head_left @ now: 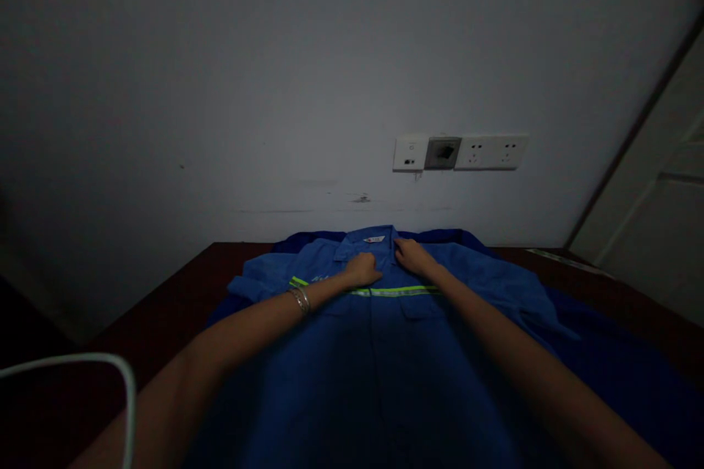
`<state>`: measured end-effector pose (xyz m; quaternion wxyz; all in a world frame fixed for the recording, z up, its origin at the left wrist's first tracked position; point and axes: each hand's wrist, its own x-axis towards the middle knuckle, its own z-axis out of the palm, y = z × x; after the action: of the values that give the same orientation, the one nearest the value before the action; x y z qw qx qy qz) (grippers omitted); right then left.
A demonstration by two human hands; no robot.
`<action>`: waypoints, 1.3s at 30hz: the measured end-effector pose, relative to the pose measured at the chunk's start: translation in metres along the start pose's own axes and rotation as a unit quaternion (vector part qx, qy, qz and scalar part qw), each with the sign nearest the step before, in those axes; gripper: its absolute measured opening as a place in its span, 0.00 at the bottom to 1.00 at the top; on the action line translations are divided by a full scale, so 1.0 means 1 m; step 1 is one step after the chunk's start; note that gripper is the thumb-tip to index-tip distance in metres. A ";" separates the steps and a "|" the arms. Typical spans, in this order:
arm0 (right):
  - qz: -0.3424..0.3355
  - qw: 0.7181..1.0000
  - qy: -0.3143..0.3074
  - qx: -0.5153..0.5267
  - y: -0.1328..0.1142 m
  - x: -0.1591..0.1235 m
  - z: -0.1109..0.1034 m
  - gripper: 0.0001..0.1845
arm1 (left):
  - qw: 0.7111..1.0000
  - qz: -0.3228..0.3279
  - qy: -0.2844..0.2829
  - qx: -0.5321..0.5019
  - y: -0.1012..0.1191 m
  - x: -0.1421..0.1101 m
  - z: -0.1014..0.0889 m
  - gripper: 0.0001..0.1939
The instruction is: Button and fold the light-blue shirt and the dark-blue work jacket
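Observation:
A blue work jacket (352, 352) with a yellow-green and silver reflective stripe lies front up, its collar toward the wall. My right hand (413, 258) pinches the right-hand edge of the collar. Just below the collar opening, my left hand (363, 270) is closed on the jacket's front; its fingertips are hidden beneath it. A bracelet (300, 299) circles my left wrist. Inside the collar shows a white label (375, 239). Darker blue cloth (610, 352) lies under the jacket and sticks out around it. The jacket's lower part is in deep shadow.
The dark red tabletop (181, 286) meets a pale wall (308, 88). Sockets and switches (489, 152) are set in the wall. A white cable (82, 357) curves at lower left. A narrow pale strip (566, 261) lies at far right, near a door (660, 198).

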<state>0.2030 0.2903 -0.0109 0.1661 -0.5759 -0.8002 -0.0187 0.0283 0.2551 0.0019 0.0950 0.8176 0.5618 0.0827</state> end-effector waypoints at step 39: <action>0.170 0.957 -0.007 -0.234 0.095 -0.062 -0.063 0.16 | 0.982 -0.151 0.116 -0.021 -0.186 0.004 -0.069 0.20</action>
<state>0.3238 0.2510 0.0154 0.0217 -0.7263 -0.6650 -0.1728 -0.1550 0.3281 0.0228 0.0583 0.7061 0.6841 0.1734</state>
